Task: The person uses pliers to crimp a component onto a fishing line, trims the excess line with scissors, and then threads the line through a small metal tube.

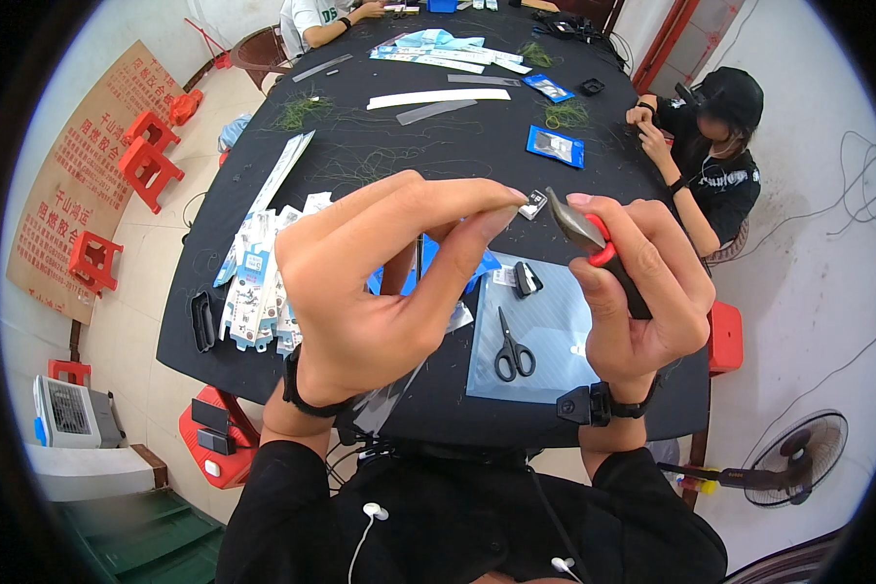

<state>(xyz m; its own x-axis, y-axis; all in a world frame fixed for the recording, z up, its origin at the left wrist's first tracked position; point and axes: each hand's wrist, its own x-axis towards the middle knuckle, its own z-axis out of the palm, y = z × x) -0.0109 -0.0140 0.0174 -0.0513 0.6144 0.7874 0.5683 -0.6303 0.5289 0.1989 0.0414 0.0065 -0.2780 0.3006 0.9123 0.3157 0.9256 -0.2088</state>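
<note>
Raised over the table, my left hand [380, 263] is closed, thumb and index finger pinched together. Whatever lies between those fingertips is too small to make out. Just past them shows a small black-and-white piece [533, 204]; I cannot tell whether it is held or lies on the table behind. My right hand [647, 282] is wrapped round pliers [579, 229] with grey metal jaws and red-and-black grips, the jaws pointing up and left toward my left fingertips. Below the hands, black scissors [512, 350] and a small black stapler-like thing [528, 279] lie on a light blue folder [487, 385].
Printed card packages [251, 292] are heaped left of my left hand, beside a black tray [202, 321]. Farther off lie blue packets [557, 147], white strips [438, 98] and tangled green line [302, 112]. A co-worker [720, 165] sits at the right edge, another person [311, 24] at the far left.
</note>
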